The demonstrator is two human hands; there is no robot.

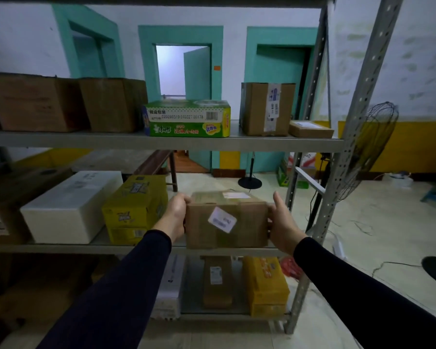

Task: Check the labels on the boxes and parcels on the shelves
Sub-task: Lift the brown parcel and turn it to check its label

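On the grey metal middle shelf [61, 248], we grip a brown cardboard parcel [226, 220]
Our left hand [174, 214] and right hand [282, 222] clasp its two ends; a white label [222, 219] faces us, right of a yellow carton [134, 210]

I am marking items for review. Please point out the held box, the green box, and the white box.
held box [227, 222]: head view, front face by its label
green box [186, 119]: head view, front face
white box [68, 210]: head view, top face

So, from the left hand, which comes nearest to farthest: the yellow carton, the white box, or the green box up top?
1. Yellow carton: just left of the left hand, same shelf.
2. White box: further left, beyond the carton.
3. Green box: one shelf up.
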